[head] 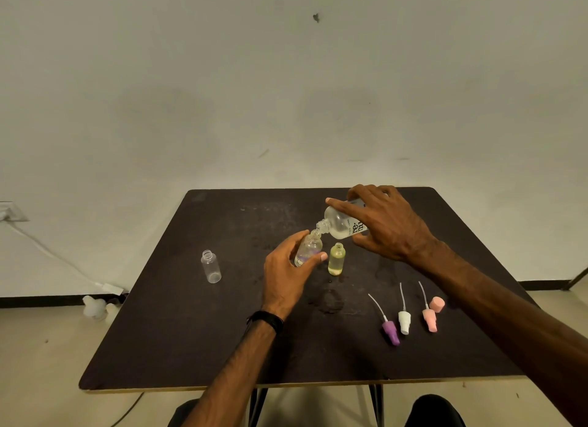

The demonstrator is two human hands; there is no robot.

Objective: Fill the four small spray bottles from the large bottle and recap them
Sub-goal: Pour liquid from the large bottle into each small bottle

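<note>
- Over the middle of the dark bench (178,331), my right hand (386,223) grips the large bottle (342,221): fingers spread round its body from above, thumb underneath.
- Large bottle tipped down-left, its neck touching the mouth of the small bottle (308,248) in my left hand.
- Left hand (288,272) holds that small bottle, fingers curled round the far side, thumb pressed on the near side; purple tint shows low in it.
- Left forearm comes up from the near edge, black band (265,320) on the wrist; right forearm crosses in from the lower right.
- Yellow-tinted small bottle (336,259) stands upright, uncapped, just right of the held one.
- Clear small bottle (211,266) stands uncapped, well to the left.
- Fourth small bottle: can't see it.
- Spray tops lie on the near right: purple (390,331), white (404,321), pink (429,320), with a pink cap (437,304) beside the last.
</note>
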